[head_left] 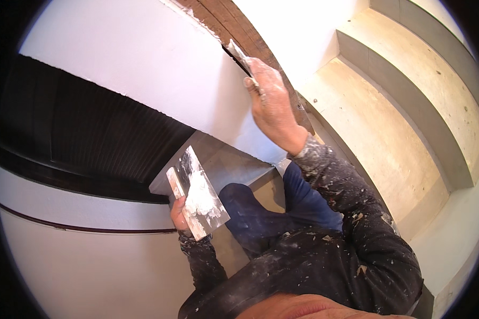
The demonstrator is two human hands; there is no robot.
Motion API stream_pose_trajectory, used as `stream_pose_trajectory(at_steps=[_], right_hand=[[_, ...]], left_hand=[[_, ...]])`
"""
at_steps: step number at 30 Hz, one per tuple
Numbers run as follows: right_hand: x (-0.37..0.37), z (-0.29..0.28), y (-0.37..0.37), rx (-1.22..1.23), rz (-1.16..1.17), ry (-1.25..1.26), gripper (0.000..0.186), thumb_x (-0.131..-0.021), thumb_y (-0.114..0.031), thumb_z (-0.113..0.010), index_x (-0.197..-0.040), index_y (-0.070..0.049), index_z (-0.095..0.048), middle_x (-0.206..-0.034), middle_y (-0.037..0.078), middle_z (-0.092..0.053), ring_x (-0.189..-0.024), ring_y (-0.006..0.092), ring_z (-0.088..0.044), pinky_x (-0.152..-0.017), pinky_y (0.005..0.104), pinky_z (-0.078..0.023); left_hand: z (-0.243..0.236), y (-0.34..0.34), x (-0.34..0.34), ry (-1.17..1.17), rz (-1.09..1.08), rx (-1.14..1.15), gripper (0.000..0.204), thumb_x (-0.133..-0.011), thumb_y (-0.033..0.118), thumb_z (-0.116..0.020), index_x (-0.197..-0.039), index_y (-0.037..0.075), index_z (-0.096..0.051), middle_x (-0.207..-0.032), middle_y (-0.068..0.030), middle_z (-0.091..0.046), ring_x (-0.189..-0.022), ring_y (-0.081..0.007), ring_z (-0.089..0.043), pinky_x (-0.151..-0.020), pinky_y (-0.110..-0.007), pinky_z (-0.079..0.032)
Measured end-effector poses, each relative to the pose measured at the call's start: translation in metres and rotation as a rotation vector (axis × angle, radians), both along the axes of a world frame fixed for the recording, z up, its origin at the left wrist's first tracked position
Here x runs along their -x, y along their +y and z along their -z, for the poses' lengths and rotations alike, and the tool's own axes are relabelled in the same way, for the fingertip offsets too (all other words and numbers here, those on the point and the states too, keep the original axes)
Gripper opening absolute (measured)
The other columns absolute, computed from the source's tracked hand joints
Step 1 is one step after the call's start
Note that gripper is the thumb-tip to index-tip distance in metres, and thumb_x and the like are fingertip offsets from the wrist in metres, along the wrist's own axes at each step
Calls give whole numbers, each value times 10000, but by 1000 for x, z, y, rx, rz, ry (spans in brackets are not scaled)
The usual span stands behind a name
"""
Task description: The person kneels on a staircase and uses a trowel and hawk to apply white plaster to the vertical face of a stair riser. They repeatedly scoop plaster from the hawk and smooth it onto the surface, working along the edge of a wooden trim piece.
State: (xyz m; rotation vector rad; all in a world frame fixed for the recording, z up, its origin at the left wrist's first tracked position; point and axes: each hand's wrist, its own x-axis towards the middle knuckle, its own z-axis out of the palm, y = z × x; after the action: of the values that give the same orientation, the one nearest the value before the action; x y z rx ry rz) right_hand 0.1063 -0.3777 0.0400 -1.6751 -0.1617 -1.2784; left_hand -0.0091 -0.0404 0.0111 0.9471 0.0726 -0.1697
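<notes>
My right hand (271, 95) is closed around a putty knife (238, 55), whose blade meets the seam between the white wall (159, 48) and the brown wooden beam (245, 24). A dark gap shows along that seam beside the blade. Lower down, my left hand (180, 213) grips a flat metal plastering trowel (207, 212) by its pale handle, most of which the fingers and blade edge hide. A heap of white filler (199, 194) lies on the trowel's upturned face. Both dark sleeves are spattered with white.
Pale stone steps (378, 122) climb on the right, close to my right arm. At left, a dark ribbed door (96, 122) sits below the white wall. A dark strip (85, 228) runs along the lower-left wall. My knees (250, 204) are bent below the trowel.
</notes>
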Motion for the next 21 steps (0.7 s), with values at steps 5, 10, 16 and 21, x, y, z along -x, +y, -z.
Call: stream_pose_trajectory(at_steps=[5,10,16,21], right_hand=[[-9,-14,18,-13,61,-3,408,-943,-21,-614,-1331,88,-549,-1340,279,-578,-1262,421,-534,-1078,459,-416],[-22,-12,34,-26,88,6,419,-943,-14,-585,-1346,89,-536,-1339,295,-562,-1251,443,-529,-1079,486,-401],[-26,-10,17,28,7,51,387,-954,-27,-549,-1332,54,-565,-1326,259,-593,-1236,412,-555,-1069,489,-415],[13,-21,-89,-181,-798,461,398,-996,-217,-621,-1330,0,-620,-1120,106,-719,-977,162,-652,-898,310,-538]], left_hand=[[0,-1,-2,-40,67,34,592,-926,241,-554,-1411,-78,-437,-1212,-215,-661,-1039,-329,-700,-905,-476,-584],[-2,-2,-2,-46,85,57,599,-925,227,-562,-1425,-73,-425,-1240,-218,-651,-1067,-335,-693,-920,-489,-581],[10,10,-4,-14,41,75,601,-926,250,-564,-1418,-70,-437,-1235,-212,-657,-1053,-329,-698,-912,-482,-585],[20,28,-10,-47,40,-41,574,-929,282,-572,-1367,-79,-486,-1190,-221,-674,-1013,-329,-708,-886,-473,-593]])
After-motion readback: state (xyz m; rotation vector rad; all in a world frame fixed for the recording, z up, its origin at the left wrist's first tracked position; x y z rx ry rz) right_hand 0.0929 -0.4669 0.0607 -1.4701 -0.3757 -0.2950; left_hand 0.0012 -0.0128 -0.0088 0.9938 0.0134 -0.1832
